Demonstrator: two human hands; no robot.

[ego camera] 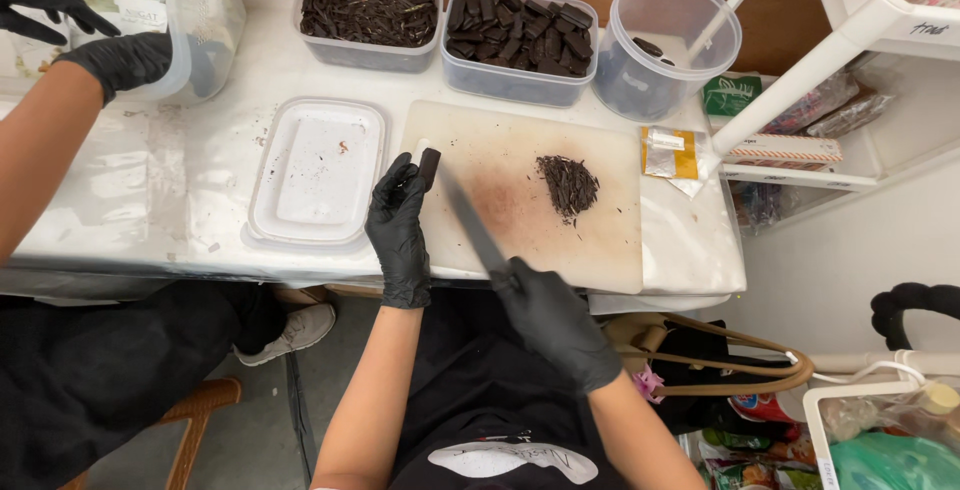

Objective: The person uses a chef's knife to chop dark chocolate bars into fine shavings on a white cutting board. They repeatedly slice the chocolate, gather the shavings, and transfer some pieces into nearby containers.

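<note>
A dark chocolate piece (429, 163) is pinched upright in the black-gloved left hand (398, 220) at the cutting board's (610, 240) left edge on the table (200, 220). The right hand (550, 315) grips a knife (470, 225), blade angled toward it. A small pile of shavings (568, 186) lies mid-board; far tubs (520, 45) hold many uncut pieces.
</note>
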